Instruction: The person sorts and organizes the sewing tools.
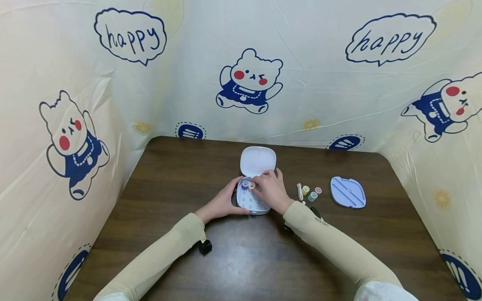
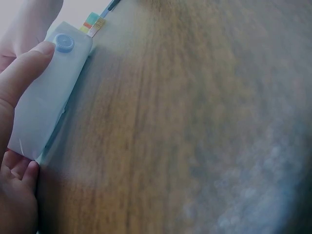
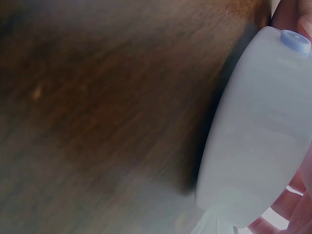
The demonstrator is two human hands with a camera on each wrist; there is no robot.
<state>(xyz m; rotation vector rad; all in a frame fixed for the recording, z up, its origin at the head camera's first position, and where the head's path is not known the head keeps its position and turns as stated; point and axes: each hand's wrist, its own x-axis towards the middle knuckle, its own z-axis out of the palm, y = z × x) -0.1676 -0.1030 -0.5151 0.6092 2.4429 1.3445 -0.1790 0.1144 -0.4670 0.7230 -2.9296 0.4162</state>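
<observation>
A white sewing box [image 1: 246,205] stands on the table with its lid [image 1: 258,161] folded back, small pegs covering its floor. My left hand [image 1: 225,202] grips its left side, thumb along the front near the blue button [image 2: 64,43]. Inside, at the back left, sits a purple thread spool [image 1: 245,185]. Beside it, my right hand [image 1: 274,191] reaches over the box's right side and pinches a pale thread spool [image 1: 252,186] among the pegs. From the right wrist, the box's outer wall [image 3: 253,126] fills much of the view and the spools are hidden.
Right of the box lie a yellow-green spool [image 1: 305,190], a teal spool [image 1: 312,196], a pink spool [image 1: 318,190] and a slim pale-pink item [image 1: 299,191]. Farther right rests a flat blue panel [image 1: 348,192]. Printed cloth walls [image 1: 203,75] border the wooden table [image 1: 241,259].
</observation>
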